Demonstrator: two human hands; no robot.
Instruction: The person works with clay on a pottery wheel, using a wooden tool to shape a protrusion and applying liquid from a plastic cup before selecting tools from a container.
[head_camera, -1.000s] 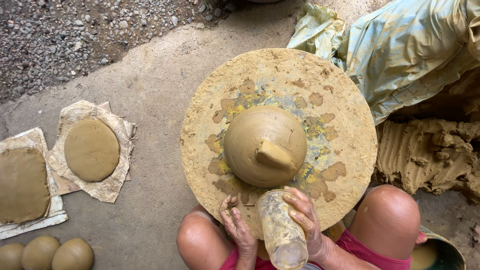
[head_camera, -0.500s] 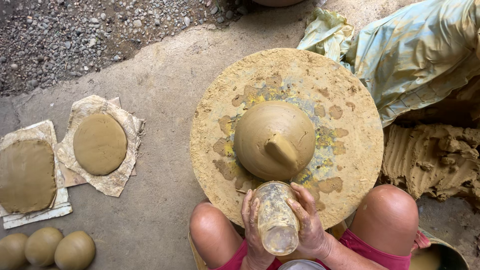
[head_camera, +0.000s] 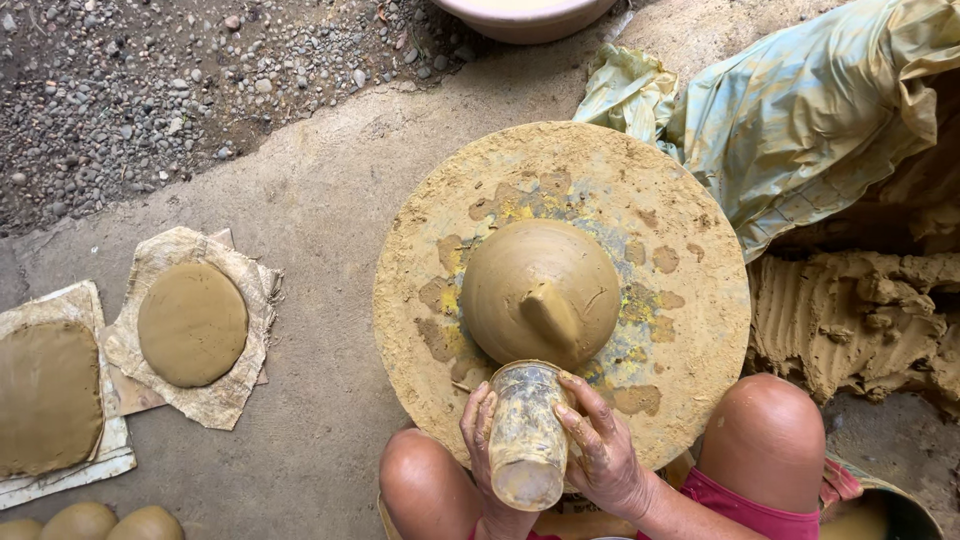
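Observation:
A clay-smeared glass jar (head_camera: 526, 436) lies between both my hands at the near edge of a round, mud-caked wheel (head_camera: 690, 250). My left hand (head_camera: 478, 428) cups its left side and my right hand (head_camera: 600, 446) wraps its right side. The jar's mouth points toward a domed clay form (head_camera: 525, 282) with a small spout-like lug, sitting at the wheel's centre. My knees flank the wheel's near rim.
A flat round clay disc (head_camera: 192, 322) lies on paper at left, beside a squarer slab (head_camera: 45, 395) and clay balls (head_camera: 80, 523). A heap of raw clay (head_camera: 850, 315) and a plastic sheet (head_camera: 810, 120) lie at right. Gravel and a basin (head_camera: 525, 15) are beyond.
The jar has been lifted and turned from pointing down at my lap toward the clay dome. The view has shifted right slightly.

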